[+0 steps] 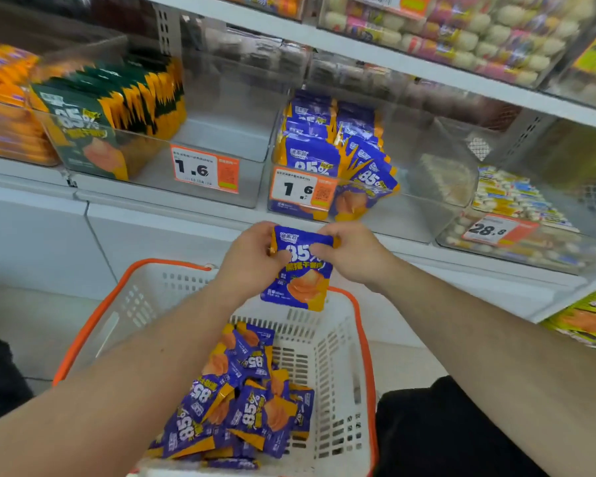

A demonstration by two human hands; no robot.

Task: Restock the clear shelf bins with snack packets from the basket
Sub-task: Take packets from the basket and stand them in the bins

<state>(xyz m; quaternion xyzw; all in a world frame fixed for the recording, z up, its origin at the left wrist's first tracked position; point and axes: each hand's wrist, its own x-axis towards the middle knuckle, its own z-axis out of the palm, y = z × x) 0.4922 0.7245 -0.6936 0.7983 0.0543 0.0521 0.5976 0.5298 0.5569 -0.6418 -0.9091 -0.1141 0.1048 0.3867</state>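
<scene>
A purple and orange snack packet (298,273) hangs upright above the basket, held at its top by both hands. My left hand (252,258) pinches its upper left corner and my right hand (351,251) pinches its upper right corner. Just behind it on the shelf stands a clear bin (424,215) with several matching purple packets (327,146) stacked at its left side. Below, a white basket (338,359) with an orange rim holds a heap of the same purple packets (241,404).
To the left, another clear bin (241,142) holds green and orange packets (111,108), with a 1.6 price tag (203,170). A bin of small wrapped sweets (516,208) stands at the right. A shelf board (358,46) runs overhead. A white cabinet front (117,235) lies below.
</scene>
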